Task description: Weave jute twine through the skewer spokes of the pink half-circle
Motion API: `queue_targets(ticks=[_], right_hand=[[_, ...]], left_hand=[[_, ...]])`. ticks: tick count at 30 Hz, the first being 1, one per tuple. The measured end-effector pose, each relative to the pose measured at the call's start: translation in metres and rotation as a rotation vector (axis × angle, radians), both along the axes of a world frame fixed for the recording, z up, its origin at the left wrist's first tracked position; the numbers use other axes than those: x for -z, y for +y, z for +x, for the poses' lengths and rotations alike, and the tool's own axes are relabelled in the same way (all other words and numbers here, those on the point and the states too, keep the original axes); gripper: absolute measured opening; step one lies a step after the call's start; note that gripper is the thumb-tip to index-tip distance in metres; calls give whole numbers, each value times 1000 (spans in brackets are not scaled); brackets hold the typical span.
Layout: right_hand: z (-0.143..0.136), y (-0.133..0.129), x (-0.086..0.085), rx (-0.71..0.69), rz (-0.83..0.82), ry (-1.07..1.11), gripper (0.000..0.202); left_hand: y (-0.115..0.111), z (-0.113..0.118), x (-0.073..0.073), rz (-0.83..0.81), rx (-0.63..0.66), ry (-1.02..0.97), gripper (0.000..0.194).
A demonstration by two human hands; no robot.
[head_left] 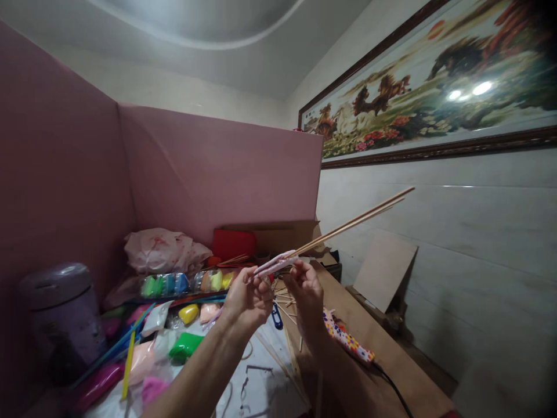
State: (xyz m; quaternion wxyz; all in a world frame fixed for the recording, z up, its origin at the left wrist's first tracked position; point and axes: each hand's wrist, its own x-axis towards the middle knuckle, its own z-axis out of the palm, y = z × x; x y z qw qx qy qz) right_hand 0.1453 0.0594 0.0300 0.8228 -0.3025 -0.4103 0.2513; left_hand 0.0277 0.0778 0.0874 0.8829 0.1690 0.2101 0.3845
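Note:
My left hand [249,299] is closed round the near end of a few thin bamboo sticks [357,220], which point up and to the right. A soft, pale pink strip [274,265] lies along the lower part of the sticks, just above my left fingers. The thumb and fingers of my right hand [308,290] are drawn together at the strip's right end, below the sticks. What sits between those fingertips is partly hidden. Below the hands lies a white sheet with dark drawn lines [256,383].
Bagged coloured clay, such as a green pack [185,346], covers the table's left. A clear tray [187,284] of clay blocks lies behind. At left stands a lidded container [63,313]. A flower-patterned tool with a cord [348,341] lies right, near loose sticks [285,302].

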Motion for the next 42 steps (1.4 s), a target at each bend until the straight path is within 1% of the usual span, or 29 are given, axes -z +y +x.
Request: queue_targets(ticks=[2,4,8,12,14,16,19,21,24,26,28,30,31,32,33,35,37,38,39,40,41,42], right_hand=[[-1,-2,-3,23,17,6,30],[-1,-4,-5,76,52,-14,28],[1,-6,-5,165,73,-69,36],[0,-14,-8,376,107,-125,26],[-2,-21,-11,447,152,-166,24],[-5,-29,-16,432,161,-210,27],[-9,-39,-24,318,114,-245,37],[-9,-43,-29,292,71,-268,38],[-6,-45,-32,276,19,-377,33],[-1,-44,-31,208,11,-433,29],[4,-42,-29,146,12,-458,26],[9,-41,-28,139,23,-470,24],[10,-41,-28,146,35,-471,24],[12,-41,-28,154,46,-465,23],[13,-41,-28,169,54,-448,22],[14,-41,-28,209,71,-407,21],[14,-40,-27,230,92,-397,21],[14,-39,-26,233,109,-400,21],[14,-38,-25,223,127,-402,21],[13,-37,-23,206,141,-400,21],[12,-37,-22,191,152,-389,20],[11,-36,-21,179,162,-377,20]], left_hand=[[0,1,0,5,-4,6,31],[-1,1,1,21,-1,13,33],[-1,3,2,33,26,39,34],[-2,3,1,18,-26,27,31],[-2,2,2,27,-16,14,32],[-1,1,2,41,13,1,33],[0,2,3,44,31,-6,33],[1,2,3,43,41,14,34],[3,1,4,70,99,60,37],[4,1,5,102,113,92,40],[5,2,6,138,95,161,41],[4,4,7,204,45,295,44],[3,6,8,260,-18,372,47],[1,7,8,336,-115,446,50],[-1,7,8,437,-241,511,52],[-8,6,7,705,-549,602,51],[-17,3,6,1033,-827,639,37],[-22,1,5,1194,-926,631,26],[-27,-1,3,1364,-963,617,16],[-31,-2,2,1518,-986,602,16],[-34,-3,1,1633,-1000,600,22],[-37,-3,0,1711,-994,605,28]])
